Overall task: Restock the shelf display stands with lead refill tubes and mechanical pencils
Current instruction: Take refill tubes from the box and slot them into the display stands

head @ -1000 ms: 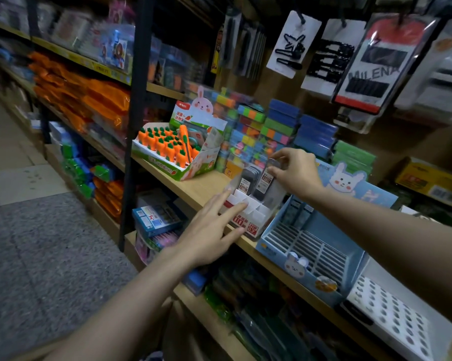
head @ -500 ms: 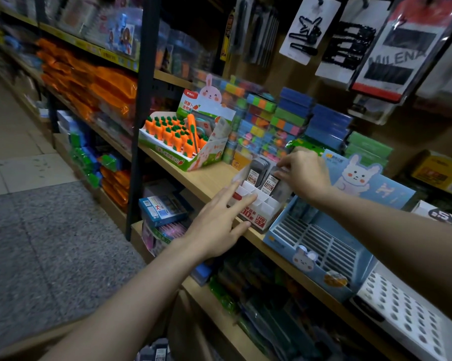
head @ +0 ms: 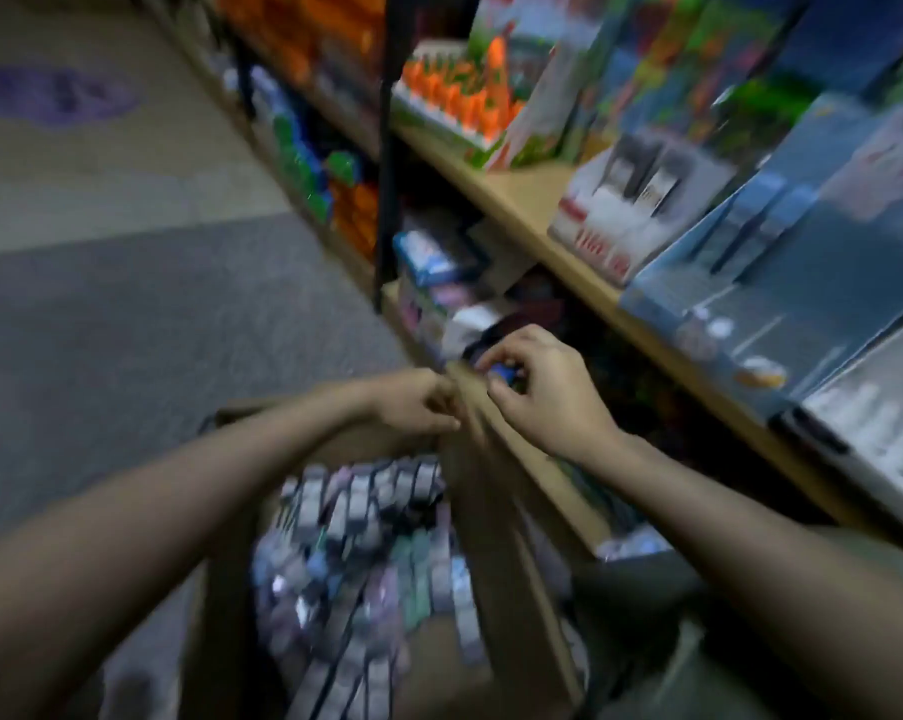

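The left hand (head: 418,402) hovers with fingers curled over the cardboard stock box (head: 329,574) full of packets; through the blur I cannot tell whether it holds one. Just beside it the right hand (head: 542,392), fingers bent, seems to pinch something small and blue. Best take few packets, labels aligned, before lifting to the white lead-refill stand (head: 610,220) on the shelf (head: 496,194) above
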### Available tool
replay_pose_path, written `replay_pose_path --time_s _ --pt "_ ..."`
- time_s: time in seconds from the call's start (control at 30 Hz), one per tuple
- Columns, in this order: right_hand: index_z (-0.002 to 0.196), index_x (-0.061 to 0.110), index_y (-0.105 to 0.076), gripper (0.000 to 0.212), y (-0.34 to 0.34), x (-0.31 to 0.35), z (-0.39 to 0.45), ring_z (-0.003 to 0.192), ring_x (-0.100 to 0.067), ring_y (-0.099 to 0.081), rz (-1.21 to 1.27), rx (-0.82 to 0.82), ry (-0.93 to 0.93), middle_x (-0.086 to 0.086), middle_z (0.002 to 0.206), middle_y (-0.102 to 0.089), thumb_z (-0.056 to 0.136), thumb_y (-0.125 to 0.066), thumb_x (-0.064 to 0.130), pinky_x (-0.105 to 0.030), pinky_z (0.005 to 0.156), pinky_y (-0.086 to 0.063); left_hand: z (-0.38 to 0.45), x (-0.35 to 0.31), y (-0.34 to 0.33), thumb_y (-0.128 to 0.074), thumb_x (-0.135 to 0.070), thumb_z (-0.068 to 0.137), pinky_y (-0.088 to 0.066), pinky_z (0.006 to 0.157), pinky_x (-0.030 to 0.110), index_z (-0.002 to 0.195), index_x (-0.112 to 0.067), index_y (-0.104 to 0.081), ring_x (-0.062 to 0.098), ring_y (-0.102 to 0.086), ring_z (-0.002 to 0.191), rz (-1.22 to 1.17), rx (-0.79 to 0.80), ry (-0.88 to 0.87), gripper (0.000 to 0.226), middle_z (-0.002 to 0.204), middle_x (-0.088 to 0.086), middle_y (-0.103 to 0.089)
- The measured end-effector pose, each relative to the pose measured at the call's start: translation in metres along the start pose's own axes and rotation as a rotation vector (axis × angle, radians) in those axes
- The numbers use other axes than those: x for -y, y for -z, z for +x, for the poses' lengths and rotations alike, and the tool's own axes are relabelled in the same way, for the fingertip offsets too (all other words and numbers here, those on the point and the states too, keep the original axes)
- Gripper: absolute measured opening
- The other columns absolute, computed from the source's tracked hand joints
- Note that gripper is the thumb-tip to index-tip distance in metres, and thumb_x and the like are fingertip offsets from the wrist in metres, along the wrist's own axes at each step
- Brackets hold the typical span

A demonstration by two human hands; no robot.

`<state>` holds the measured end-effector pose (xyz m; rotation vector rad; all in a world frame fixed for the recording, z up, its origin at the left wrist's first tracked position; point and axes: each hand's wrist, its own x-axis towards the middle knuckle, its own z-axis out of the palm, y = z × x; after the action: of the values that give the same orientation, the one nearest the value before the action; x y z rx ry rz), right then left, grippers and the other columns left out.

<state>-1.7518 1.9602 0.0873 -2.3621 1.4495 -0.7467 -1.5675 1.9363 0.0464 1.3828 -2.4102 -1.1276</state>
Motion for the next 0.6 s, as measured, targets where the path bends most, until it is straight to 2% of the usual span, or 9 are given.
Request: replay_pose_path --time_s 0.1,0.17,0.23,0.27,0.3,0.37,0.43,0.5,0.6 --pt "0.109 0.012 -0.07 0.028 -0.068 -0.01 -0.037 0.089 -0.016 -0.062 0.098 0.373 -0.196 0.001 0.096 -0.068 0.082 -0.068 0.009 -0.02 0.077 -0.044 -0.037 0.049 -0.053 -0.059 -0.007 0.093 -0.05 0.082 0.035 0.11 0.001 -0.066 0.023 -0.061 0.085 -0.161 0.07 0.323 0.02 0.099 0.014 -0.067" --pt "0.116 0.011 -0.067 0.033 -0.107 -0.018 -0.059 0.101 -0.023 -0.064 0.08 0.524 -0.291 -0.008 0.112 -0.069 0.084 -0.07 0.016 -0.021 0.08 -0.044 -0.056 0.074 -0.093 -0.056 0.0 0.092 -0.049 0.077 0.029 0.101 0.005 -0.067 0.021 -0.055 0.083 -0.288 0.004 0.475 0.015 0.091 0.012 -0.062" --pt "0.122 0.011 -0.062 0.037 -0.138 -0.028 -0.076 0.11 -0.023 -0.061 0.032 0.614 -0.374 -0.008 0.121 -0.065 0.087 -0.069 0.02 -0.021 0.085 -0.043 -0.069 0.09 -0.135 -0.053 0.004 0.092 -0.046 0.061 0.015 0.08 -0.002 -0.063 0.017 -0.052 0.075 -0.435 -0.121 0.624 0.017 0.078 0.006 -0.058" --pt "0.125 0.011 -0.06 0.039 -0.151 -0.033 -0.083 0.111 -0.024 -0.06 0.021 0.647 -0.409 -0.009 0.123 -0.063 0.087 -0.068 0.019 -0.024 0.088 -0.045 -0.074 0.095 -0.155 -0.055 0.003 0.092 -0.043 0.056 0.011 0.076 -0.009 -0.059 0.014 -0.051 0.071 -0.499 -0.188 0.72 0.02 0.075 0.003 -0.056" --pt "0.127 0.009 -0.058 0.041 -0.163 -0.039 -0.089 0.111 -0.025 -0.06 0.005 0.676 -0.431 -0.011 0.124 -0.063 0.088 -0.067 0.017 -0.027 0.088 -0.047 -0.077 0.1 -0.175 -0.058 0.001 0.091 -0.044 0.056 0.013 0.078 -0.01 -0.059 0.013 -0.052 0.07 -0.551 -0.237 0.802 0.017 0.075 0.001 -0.056" --pt "0.132 0.007 -0.052 0.046 -0.184 -0.049 -0.101 0.113 -0.028 -0.058 -0.034 0.722 -0.453 -0.015 0.126 -0.06 0.089 -0.065 0.016 -0.03 0.09 -0.048 -0.081 0.109 -0.21 -0.066 -0.002 0.087 -0.048 0.072 0.023 0.085 -0.009 -0.062 0.018 -0.055 0.078 -0.648 -0.323 0.895 0.009 0.077 0.002 -0.058" --pt "0.132 0.007 -0.049 0.046 -0.2 -0.057 -0.109 0.116 -0.029 -0.056 -0.048 0.722 -0.492 -0.015 0.128 -0.057 0.09 -0.065 0.019 -0.03 0.092 -0.046 -0.082 0.115 -0.231 -0.073 -0.005 0.082 -0.047 0.08 0.028 0.085 -0.012 -0.059 0.019 -0.054 0.084 -0.699 -0.423 0.946 0.016 0.078 0.002 -0.057" --pt "0.132 0.009 -0.048 0.046 -0.214 -0.062 -0.114 0.114 -0.028 -0.056 -0.031 0.698 -0.56 -0.014 0.128 -0.056 0.09 -0.066 0.019 -0.03 0.093 -0.046 -0.081 0.118 -0.241 -0.078 -0.01 0.079 -0.049 0.083 0.031 0.097 -0.01 -0.061 0.021 -0.057 0.086 -0.643 -0.492 0.987 0.025 0.089 0.005 -0.061" --pt "0.132 0.01 -0.048 0.048 -0.23 -0.067 -0.12 0.112 -0.025 -0.057 0.026 0.638 -0.644 -0.012 0.127 -0.055 0.089 -0.068 0.016 -0.03 0.093 -0.047 -0.078 0.12 -0.248 -0.082 -0.015 0.075 -0.049 0.081 0.029 0.106 -0.011 -0.062 0.02 -0.058 0.09 -0.53 -0.576 0.986 0.037 0.1 0.004 -0.064"
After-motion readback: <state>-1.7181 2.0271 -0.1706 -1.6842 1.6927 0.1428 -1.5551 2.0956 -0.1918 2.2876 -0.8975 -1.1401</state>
